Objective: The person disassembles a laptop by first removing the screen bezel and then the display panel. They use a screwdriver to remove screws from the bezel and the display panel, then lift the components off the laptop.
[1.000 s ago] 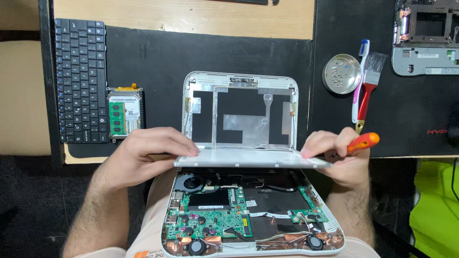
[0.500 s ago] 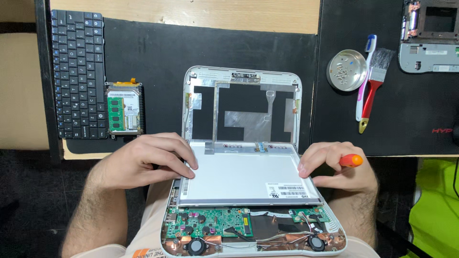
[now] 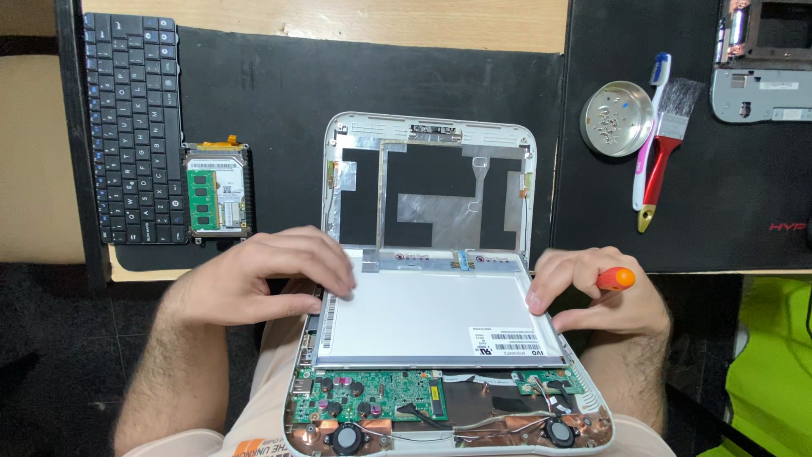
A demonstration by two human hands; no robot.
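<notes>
Head view, looking down on a small opened laptop resting on the person's lap, at the edge of a black mat [image 3: 271,93].

Screen panel [image 3: 431,317]: lies flat, back side up, over the upper part of the laptop base [image 3: 448,415]. Its far edge sits at the hinge line, just below the empty white lid shell [image 3: 430,182], which stands open behind it with foil patches showing inside.

Left hand [image 3: 262,283]: palm down, fingers loosely curled. Fingertips [image 3: 338,283] press on the panel's left far corner. It grips nothing, only rests on the panel.

Right hand [image 3: 596,292]: half closed around an orange-handled screwdriver [image 3: 616,278], of which only the handle end shows between thumb and fingers. The fingertips touch the panel's right edge.

Laptop base: the green circuit board [image 3: 372,396], cables and two round speakers lie exposed below the panel's near edge.

Around it:
- A black keyboard [image 3: 135,127] lies loose at the left on the mat.
- A hard drive with a green memory stick on top [image 3: 217,190] sits just beside the keyboard.
- A round metal dish with screws [image 3: 616,118] is at the right, well apart from the hands.
- A toothbrush [image 3: 650,127] and a red-handled paintbrush [image 3: 664,156] lie just beside the dish.
- A second grey laptop part [image 3: 761,85] sits at the top right corner.
</notes>
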